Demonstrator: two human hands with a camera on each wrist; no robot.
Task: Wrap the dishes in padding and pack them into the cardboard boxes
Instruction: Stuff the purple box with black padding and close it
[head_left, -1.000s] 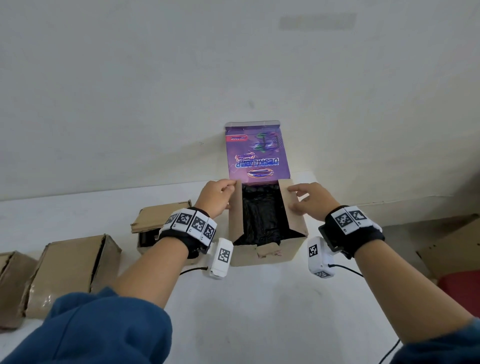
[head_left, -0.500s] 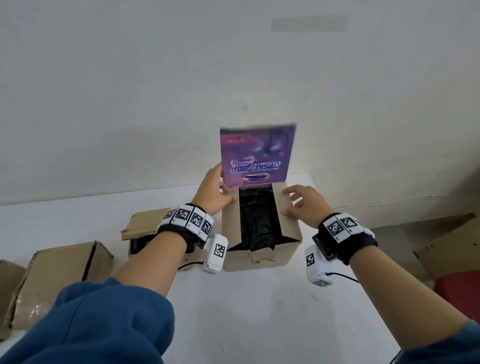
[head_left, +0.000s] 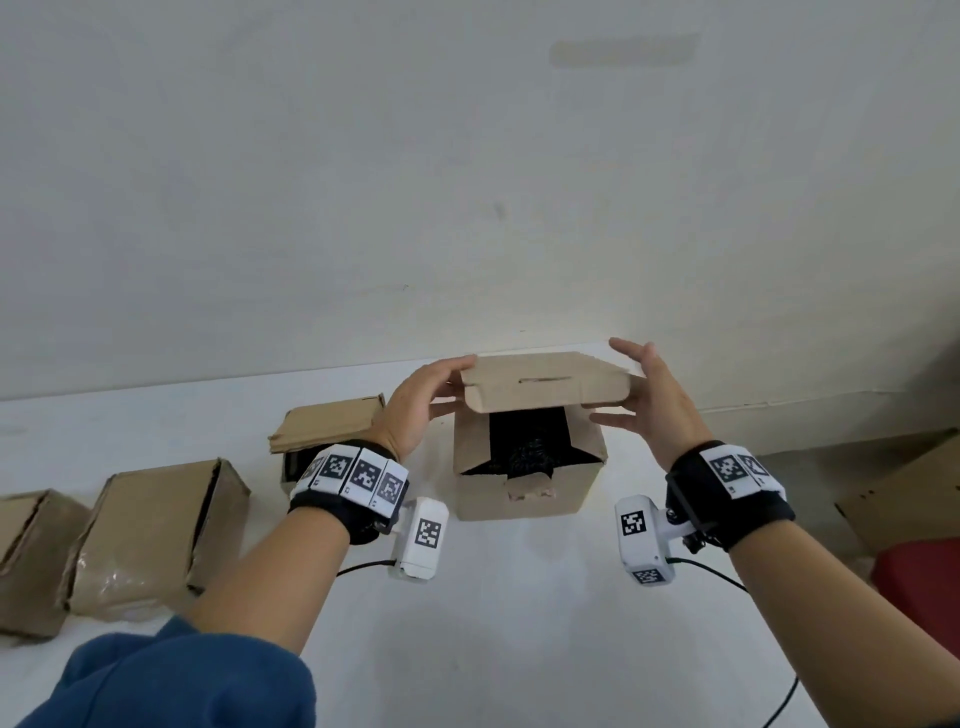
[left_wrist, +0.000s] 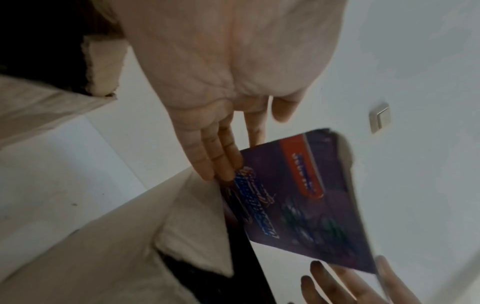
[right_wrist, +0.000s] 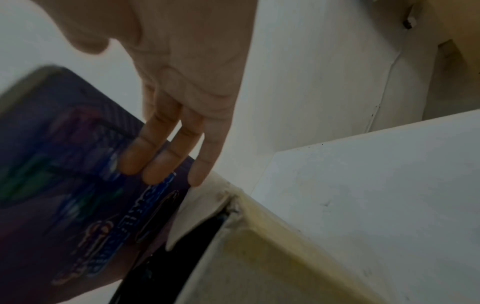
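Note:
An open cardboard box (head_left: 524, 499) stands on the white table, with crumpled black padding (head_left: 524, 441) inside; no dish shows. Its lid flap (head_left: 545, 384) tilts forward over the opening, brown side up. The flap's purple printed underside (left_wrist: 311, 205) faces the wrist cameras. My left hand (head_left: 426, 400) is at the flap's left edge, its straight fingers (left_wrist: 221, 160) touching the purple face. My right hand (head_left: 654, 400) is at the flap's right edge, its straight fingers (right_wrist: 166, 156) lying against the purple underside (right_wrist: 64, 164).
Three more cardboard boxes sit to the left: a small one (head_left: 327, 426), a taped one (head_left: 150, 530) and one at the frame edge (head_left: 26, 556). Flat cardboard (head_left: 904, 493) and a red object (head_left: 919, 582) lie lower right. A wall stands close behind the table (head_left: 519, 623).
The lid flap stood upright with its purple print facing me; it has swung forward over the opening. Both hands left the side flaps and moved up to the lid's edges.

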